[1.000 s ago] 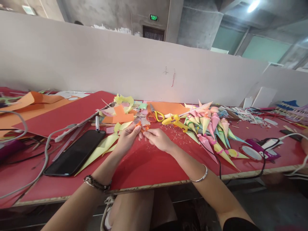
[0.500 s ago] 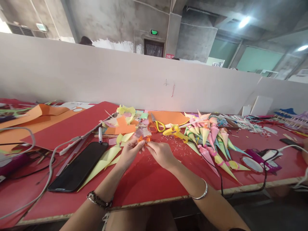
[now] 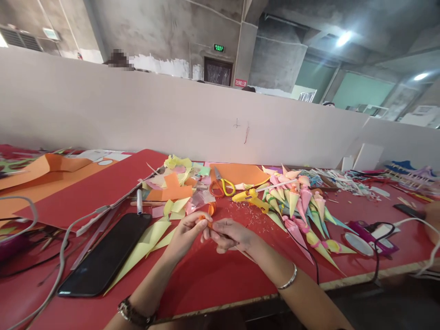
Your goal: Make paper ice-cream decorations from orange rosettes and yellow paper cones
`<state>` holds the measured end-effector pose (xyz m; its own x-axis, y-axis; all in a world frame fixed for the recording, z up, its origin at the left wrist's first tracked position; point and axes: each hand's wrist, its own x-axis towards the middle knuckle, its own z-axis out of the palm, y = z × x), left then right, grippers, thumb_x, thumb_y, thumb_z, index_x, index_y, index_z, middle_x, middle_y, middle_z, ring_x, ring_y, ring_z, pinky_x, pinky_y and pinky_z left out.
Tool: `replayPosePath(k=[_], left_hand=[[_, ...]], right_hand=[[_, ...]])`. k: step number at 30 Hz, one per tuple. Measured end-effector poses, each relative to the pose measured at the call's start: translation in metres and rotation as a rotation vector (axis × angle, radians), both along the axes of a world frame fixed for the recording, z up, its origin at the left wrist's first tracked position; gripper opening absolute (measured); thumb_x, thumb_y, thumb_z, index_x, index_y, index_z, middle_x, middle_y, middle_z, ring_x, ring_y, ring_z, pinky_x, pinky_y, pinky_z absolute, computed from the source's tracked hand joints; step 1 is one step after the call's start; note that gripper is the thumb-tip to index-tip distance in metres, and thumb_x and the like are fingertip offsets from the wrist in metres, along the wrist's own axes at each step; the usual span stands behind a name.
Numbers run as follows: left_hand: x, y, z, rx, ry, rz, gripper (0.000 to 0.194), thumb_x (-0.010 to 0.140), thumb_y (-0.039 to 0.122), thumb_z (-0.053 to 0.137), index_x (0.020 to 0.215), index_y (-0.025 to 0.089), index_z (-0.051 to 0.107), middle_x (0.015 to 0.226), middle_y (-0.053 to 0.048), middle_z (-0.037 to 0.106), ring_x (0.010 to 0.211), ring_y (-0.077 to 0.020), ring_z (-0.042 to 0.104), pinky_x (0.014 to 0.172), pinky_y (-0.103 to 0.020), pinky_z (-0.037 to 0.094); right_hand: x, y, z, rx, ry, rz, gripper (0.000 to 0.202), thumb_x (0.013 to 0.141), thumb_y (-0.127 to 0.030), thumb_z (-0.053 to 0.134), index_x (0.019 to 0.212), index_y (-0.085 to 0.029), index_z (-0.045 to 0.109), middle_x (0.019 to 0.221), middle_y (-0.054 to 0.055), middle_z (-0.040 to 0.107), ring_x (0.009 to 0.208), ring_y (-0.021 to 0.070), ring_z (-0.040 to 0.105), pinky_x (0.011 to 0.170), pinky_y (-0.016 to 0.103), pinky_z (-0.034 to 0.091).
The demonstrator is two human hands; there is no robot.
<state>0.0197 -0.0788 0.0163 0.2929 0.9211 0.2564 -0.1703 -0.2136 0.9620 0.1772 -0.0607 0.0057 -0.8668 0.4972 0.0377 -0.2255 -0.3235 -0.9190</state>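
Observation:
Between the fingertips of both hands, over the red tabletop (image 3: pixel 206 284), is a small rolled or folded piece of orange paper (image 3: pixel 205 221). My left hand (image 3: pixel 187 233) pinches it with thumb and index finger. From the other side, my right hand (image 3: pixel 232 234) has its fingertips closed on the same piece, which is mostly covered. A thin pale stick-like thing (image 3: pixel 248 256) shows below my right wrist; whether I hold it, I cannot tell. Just behind my hands lies a curled orange paper strip (image 3: pixel 212 210). Scissors (image 3: pixel 225 187) and a yellow glue gun (image 3: pixel 252 199) lie beyond.
Many pastel paper cones (image 3: pixel 304 206) are heaped at the right, beside a purple box (image 3: pixel 387 243) with cables. A black phone (image 3: pixel 106 254), yellow paper cut-outs (image 3: pixel 147 247) and a marker (image 3: pixel 139 201) lie left. Paper scraps (image 3: pixel 175 183) sit behind, before a white partition (image 3: pixel 172 114).
My hands have come slightly lower and nearer. My right hand has turned, its fingers now curled under the orange paper. The curled strip behind them shows more fully.

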Motion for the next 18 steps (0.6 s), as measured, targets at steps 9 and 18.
replayPosePath(k=[9, 18], left_hand=[[-0.004, 0.002, -0.001, 0.069, 0.057, 0.308, 0.025, 0.075, 0.038, 0.052, 0.062, 0.017, 0.055, 0.042, 0.004, 0.047, 0.044, -0.0092, 0.042, 0.049, -0.021, 0.036], [-0.021, -0.006, 0.004, 0.142, 0.049, 0.248, 0.025, 0.073, 0.038, 0.054, 0.06, 0.018, 0.06, 0.039, 0.003, 0.048, 0.036, -0.009, 0.039, 0.045, -0.023, 0.035]], right_hand=[[-0.002, -0.007, 0.012, 0.596, -0.304, -0.523, 0.016, 0.08, -0.032, 0.05, 0.084, -0.017, 0.055, 0.056, -0.006, 0.044, 0.05, 0.0055, 0.036, 0.05, 0.02, 0.027], [-0.002, -0.025, 0.018, 0.359, -0.209, -0.232, 0.03, 0.086, -0.04, 0.039, 0.072, -0.015, 0.051, 0.046, -0.008, 0.032, 0.042, 0.0045, 0.026, 0.045, 0.021, 0.021]])
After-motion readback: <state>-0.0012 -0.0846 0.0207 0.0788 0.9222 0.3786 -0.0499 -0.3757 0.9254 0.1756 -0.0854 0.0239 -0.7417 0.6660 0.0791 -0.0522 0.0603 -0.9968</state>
